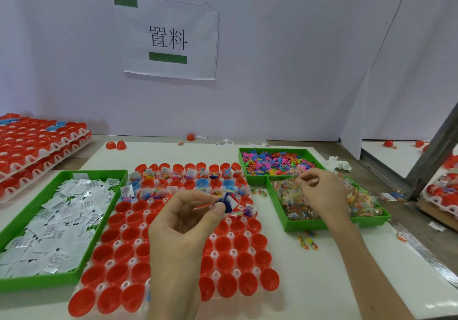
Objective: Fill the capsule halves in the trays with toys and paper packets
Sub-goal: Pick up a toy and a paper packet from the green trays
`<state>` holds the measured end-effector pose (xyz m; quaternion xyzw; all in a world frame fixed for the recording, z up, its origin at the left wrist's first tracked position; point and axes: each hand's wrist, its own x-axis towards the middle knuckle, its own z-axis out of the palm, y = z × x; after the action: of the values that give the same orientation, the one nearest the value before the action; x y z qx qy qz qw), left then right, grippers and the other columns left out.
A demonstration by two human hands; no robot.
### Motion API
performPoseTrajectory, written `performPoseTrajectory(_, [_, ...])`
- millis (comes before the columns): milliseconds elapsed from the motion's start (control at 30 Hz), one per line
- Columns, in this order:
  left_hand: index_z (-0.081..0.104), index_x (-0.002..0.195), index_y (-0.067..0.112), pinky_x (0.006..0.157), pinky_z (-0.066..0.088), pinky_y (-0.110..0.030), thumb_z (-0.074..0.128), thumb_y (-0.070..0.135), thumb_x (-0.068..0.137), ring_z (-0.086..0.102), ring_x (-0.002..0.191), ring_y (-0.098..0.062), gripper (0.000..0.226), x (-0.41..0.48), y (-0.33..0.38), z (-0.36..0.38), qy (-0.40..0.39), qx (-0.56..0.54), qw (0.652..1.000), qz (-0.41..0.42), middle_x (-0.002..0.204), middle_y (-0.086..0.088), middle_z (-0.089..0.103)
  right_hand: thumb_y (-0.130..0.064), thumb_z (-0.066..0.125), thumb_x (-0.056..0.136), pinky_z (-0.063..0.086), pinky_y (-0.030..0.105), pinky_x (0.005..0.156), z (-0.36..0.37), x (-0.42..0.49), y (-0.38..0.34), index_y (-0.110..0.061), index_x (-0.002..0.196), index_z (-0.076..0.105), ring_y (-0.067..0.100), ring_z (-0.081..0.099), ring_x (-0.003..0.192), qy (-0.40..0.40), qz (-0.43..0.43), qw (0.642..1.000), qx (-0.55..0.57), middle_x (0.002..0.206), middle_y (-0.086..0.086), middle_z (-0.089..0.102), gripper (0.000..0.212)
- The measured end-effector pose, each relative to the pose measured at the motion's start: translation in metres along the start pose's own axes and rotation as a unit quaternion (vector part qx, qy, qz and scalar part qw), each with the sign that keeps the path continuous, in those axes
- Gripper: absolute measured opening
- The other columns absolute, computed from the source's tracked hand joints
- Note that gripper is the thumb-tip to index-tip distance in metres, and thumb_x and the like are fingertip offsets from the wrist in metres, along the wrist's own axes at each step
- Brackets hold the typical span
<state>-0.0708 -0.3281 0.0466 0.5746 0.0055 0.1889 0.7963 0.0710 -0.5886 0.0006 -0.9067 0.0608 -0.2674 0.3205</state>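
- The left hand (183, 223) hangs over the middle of the capsule tray (215, 255). Its thumb and fingertips are pinched on a dark blue toy (224, 204) and a white paper packet (233, 202).
- The right hand (319, 190) is over the green tray of clear bead packets (322, 224), with thumb and forefinger drawn close. I cannot tell whether a packet sits between them.
- The far rows of red capsule halves (224, 242) already hold toys and packets, while the near rows look empty. I judge the next drop belongs at the border, just beyond the left fingertips.
- To do it well, I would lower the pinch straight over one cup and release low. That way the light packet should not flutter into a neighbouring cup.
- On the left, the wall of the green paper-packet tray (37, 281) lies just beside the capsule tray, so a wide sweep that way could clip it.
- On the right there is open table between the capsule tray and the bead tray, apart from a few loose bead packets (307, 242).
- The tray of coloured toy figures (272, 149) sits far right, and reaching it means passing over the filled cups, so I would travel high.
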Motion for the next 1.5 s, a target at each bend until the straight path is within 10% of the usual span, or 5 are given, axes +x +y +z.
performPoseTrajectory(200, [0.074, 0.077, 0.025, 0.073, 0.054, -0.026, 0.08, 0.029, 0.055, 0.074, 0.08, -0.017, 0.022, 0.0, -0.002, 0.0, -0.015, 0.009, 1.0, 0.002, 0.082, -0.004, 0.076, -0.012, 0.06, 0.098, 0.053, 0.026, 0.058, -0.015, -0.007, -0.023, -0.022, 0.089, 0.058, 0.009, 0.064, 0.063, 0.025, -0.012, 0.991, 0.129, 0.082, -0.001, 0.067, 0.014])
performPoseTrajectory(433, [0.074, 0.076, 0.022, 0.069, 0.055, -0.014, 0.08, 0.025, 0.057, 0.073, 0.077, -0.015, 0.02, -0.002, -0.002, 0.005, -0.049, 0.028, 0.998, 0.036, 0.081, -0.003, 0.076, 0.002, 0.069, 0.089, 0.059, 0.024, 0.069, -0.027, -0.067, -0.096, -0.012, 0.095, 0.075, 0.021, 0.074, 0.075, -0.194, -0.073, 0.905, 0.373, 0.085, 0.006, 0.077, 0.016])
performPoseTrajectory(767, [0.069, 0.075, 0.033, 0.065, 0.057, -0.015, 0.084, 0.014, 0.064, 0.072, 0.072, -0.009, 0.026, 0.004, 0.0, -0.01, -0.053, 0.17, 0.977, 0.118, 0.077, 0.009, 0.073, -0.04, 0.059, 0.093, 0.059, 0.026, 0.074, -0.032, -0.099, -0.128, -0.013, 0.1, 0.078, 0.024, 0.075, 0.083, -0.313, -0.034, 0.837, 0.447, 0.093, 0.006, 0.078, 0.034])
performPoseTrajectory(1067, [0.072, 0.08, 0.031, 0.065, 0.057, -0.018, 0.081, 0.036, 0.06, 0.069, 0.07, -0.009, 0.023, 0.007, 0.002, -0.028, -0.014, 0.125, 0.982, 0.143, 0.076, 0.001, 0.072, -0.022, 0.079, 0.079, 0.057, 0.022, 0.074, -0.027, -0.095, -0.144, -0.014, 0.097, 0.079, 0.021, 0.076, 0.083, -0.351, -0.045, 0.812, 0.464, 0.091, 0.006, 0.078, 0.019])
performPoseTrajectory(1500, [0.072, 0.08, 0.039, 0.065, 0.055, -0.01, 0.072, 0.008, 0.088, 0.068, 0.064, -0.001, 0.032, 0.045, -0.005, -0.144, 0.15, 0.196, 0.962, 0.116, 0.08, 0.012, 0.073, -0.012, 0.074, 0.086, 0.052, 0.012, 0.074, 0.029, -0.047, -0.151, -0.021, 0.09, 0.08, 0.0, 0.067, 0.077, -0.266, -0.194, 0.937, 0.113, 0.083, -0.014, 0.074, 0.011])
